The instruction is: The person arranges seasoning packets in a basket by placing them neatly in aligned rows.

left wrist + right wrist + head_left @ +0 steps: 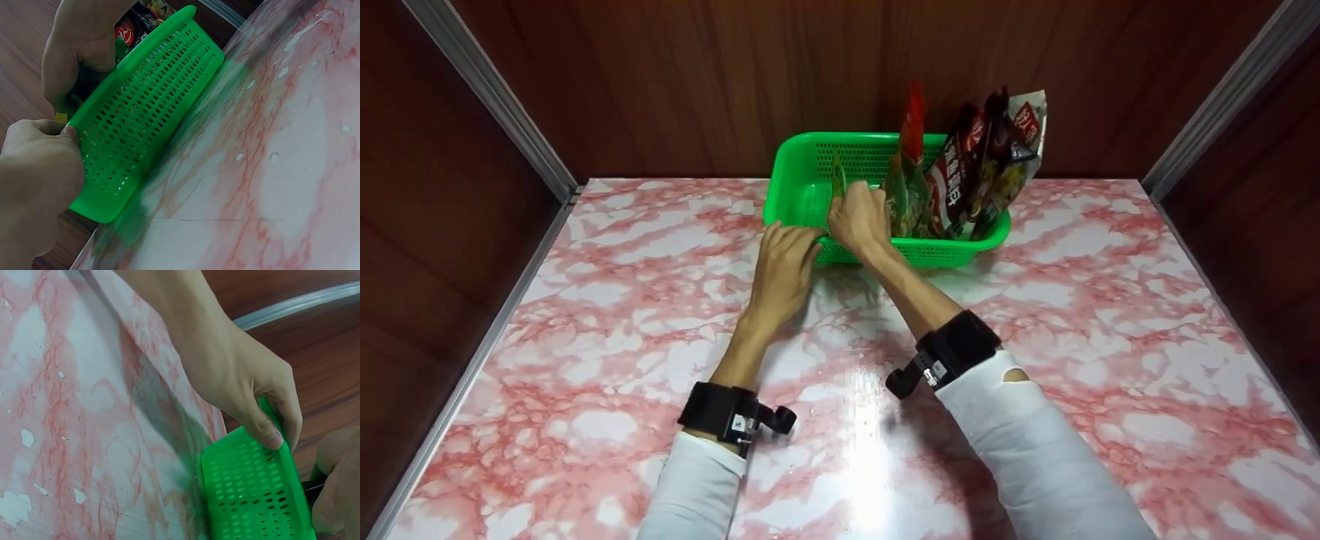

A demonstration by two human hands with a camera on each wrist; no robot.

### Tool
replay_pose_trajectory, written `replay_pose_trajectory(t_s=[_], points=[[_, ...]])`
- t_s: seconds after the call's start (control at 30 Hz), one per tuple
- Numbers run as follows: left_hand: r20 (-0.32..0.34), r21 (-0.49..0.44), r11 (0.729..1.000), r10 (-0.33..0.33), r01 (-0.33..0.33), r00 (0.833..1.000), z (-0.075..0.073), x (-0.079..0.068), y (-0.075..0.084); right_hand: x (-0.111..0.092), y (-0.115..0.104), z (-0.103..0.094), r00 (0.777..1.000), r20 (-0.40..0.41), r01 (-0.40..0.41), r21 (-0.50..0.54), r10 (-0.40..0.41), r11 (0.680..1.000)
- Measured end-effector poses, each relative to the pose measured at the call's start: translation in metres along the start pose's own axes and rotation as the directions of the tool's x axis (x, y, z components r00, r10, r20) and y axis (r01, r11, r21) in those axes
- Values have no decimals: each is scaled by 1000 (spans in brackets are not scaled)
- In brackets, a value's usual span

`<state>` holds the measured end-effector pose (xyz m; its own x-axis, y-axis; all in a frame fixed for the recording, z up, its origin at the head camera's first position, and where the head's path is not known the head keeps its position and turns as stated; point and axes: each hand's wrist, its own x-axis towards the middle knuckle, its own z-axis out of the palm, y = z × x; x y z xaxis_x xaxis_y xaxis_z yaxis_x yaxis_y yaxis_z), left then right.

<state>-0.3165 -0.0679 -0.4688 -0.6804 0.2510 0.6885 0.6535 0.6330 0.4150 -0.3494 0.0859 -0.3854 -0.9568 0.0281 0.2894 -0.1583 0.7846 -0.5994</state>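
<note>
A green plastic basket [799, 196] with perforated sides stands against the back wall. My left hand [784, 266] grips its near rim toward the left corner, the thumb [270, 437] outside and the fingers over the edge. Over the rim reaches my right hand [861, 217], its fingers curled at a thin green-yellow packet [838, 176] standing edge-on inside. The right fingertips are mostly hidden. Just right of that hand stands a packet with a red top [913, 124] and green lower part. Dark packets [956, 176] with red and white print lean at the basket's right end.
The basket rests on a red-and-white marbled tabletop [607, 360]. Brown wood-look panels [682, 82] rise behind and at both sides, with metal strips [491, 97] at the corners. Each forearm wears a black wrist strap [960, 349] with a small camera.
</note>
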Motion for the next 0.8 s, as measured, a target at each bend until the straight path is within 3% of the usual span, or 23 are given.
replay_pose_trajectory(t_s=[0.23, 0.53, 0.8], points=[[-12, 0, 1000, 2, -2, 1000, 1, -1, 1, -5, -8, -4, 999, 33, -33, -116, 37, 993], [20, -15, 1000, -27, 27, 999, 0, -1, 1, -12, -3, -14, 997, -28, 72, -126, -76, 989], [-12, -12, 1000, -2, 2, 1000, 1, -1, 0, -21, 4, -28, 986, -87, 126, -199, -145, 972]])
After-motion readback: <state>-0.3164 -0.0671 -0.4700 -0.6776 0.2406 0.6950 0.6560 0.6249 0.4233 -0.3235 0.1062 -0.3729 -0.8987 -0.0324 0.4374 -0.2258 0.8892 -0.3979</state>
